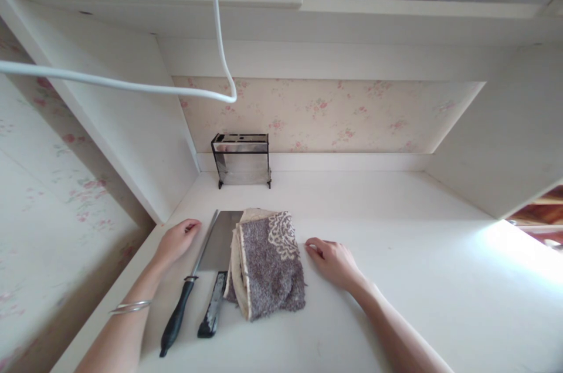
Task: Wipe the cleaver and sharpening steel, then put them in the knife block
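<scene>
Between left hand (175,242) and right hand (333,261), both seemingly closed, lies folded cloth (272,270)

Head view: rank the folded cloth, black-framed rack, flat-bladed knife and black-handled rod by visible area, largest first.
1. Folded cloth
2. Black-framed rack and flat-bladed knife: too alike to rank; the rack stands farther back, and the cloth covers part of the knife
3. Black-handled rod: long but thin
</scene>
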The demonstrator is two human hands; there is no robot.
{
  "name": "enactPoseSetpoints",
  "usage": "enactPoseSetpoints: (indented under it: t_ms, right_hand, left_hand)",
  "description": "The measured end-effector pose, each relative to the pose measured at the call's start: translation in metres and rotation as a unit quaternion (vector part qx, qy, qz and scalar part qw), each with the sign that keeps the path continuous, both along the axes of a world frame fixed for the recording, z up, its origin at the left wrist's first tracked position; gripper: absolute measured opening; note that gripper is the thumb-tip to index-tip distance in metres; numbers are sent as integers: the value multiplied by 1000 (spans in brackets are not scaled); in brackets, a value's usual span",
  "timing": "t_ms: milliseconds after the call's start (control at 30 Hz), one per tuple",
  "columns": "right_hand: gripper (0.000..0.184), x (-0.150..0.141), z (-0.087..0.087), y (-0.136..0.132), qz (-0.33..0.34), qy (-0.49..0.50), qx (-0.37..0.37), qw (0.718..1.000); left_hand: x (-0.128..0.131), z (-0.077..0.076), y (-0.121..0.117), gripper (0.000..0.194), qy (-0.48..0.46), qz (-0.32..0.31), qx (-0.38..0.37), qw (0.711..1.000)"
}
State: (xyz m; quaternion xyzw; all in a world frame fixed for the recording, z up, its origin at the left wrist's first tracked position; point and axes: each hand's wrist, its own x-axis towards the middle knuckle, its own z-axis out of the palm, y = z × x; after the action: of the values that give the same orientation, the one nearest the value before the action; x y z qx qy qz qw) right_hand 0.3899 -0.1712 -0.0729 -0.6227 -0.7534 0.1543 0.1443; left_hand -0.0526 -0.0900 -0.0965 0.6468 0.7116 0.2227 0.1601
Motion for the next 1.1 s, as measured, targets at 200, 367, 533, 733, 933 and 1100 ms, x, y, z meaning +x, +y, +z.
enactPoseSetpoints:
  t_ms: [200, 367, 533, 733, 933, 1100]
  right_hand:
    - [28, 0, 0, 1, 0, -5, 2, 1000]
    - [28, 1, -2, -1, -3, 6, 2, 1000]
    - [26, 8, -9, 24, -51, 206, -41, 976]
    - [41, -16, 18, 108, -96, 475, -98, 870]
    - [74, -87, 58, 186, -40, 491, -81, 867]
    - [90, -118, 73, 230, -19, 476, -42, 878]
  left_hand:
    - [1, 1, 0, 36, -6, 7, 4, 1000]
    - [4, 4, -2, 34, -46, 14, 13, 999]
    - [11, 18, 3, 39, -278, 74, -6, 958]
    - [38, 60, 58, 41, -441, 95, 53, 891]
    - [66, 102, 128, 60, -412, 105, 90, 901]
    - [75, 118, 149, 75, -403, 85, 56, 909]
